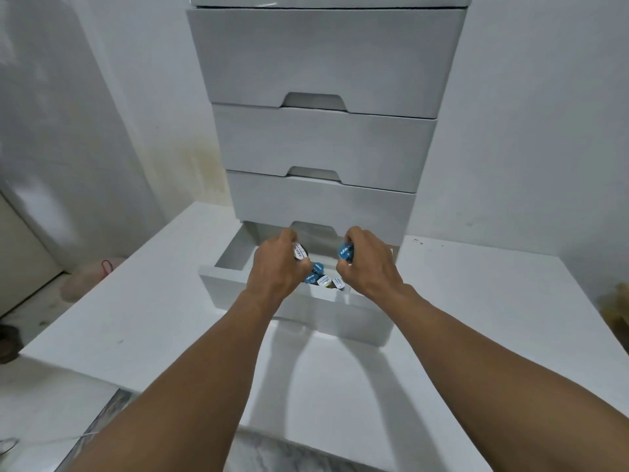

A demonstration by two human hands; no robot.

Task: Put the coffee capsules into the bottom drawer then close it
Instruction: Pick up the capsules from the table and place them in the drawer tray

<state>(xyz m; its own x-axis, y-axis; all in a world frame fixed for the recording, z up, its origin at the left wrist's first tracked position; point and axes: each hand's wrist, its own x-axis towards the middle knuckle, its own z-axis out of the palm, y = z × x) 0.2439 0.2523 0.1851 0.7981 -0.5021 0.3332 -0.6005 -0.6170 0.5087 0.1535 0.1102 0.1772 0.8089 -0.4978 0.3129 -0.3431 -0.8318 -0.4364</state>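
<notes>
The bottom drawer of a white chest stands pulled out. Both my hands hover over its opening. My left hand grips a coffee capsule with a white lid. My right hand grips a capsule with a blue lid. Down inside the drawer, between my hands, lie several more capsules with blue and white lids. My hands and forearms hide much of the drawer's floor.
Three shut white drawers stack above the open one. The chest stands on a white platform against white walls. A pinkish bag lies on the floor at the left, and a yellowish object sits at the right edge.
</notes>
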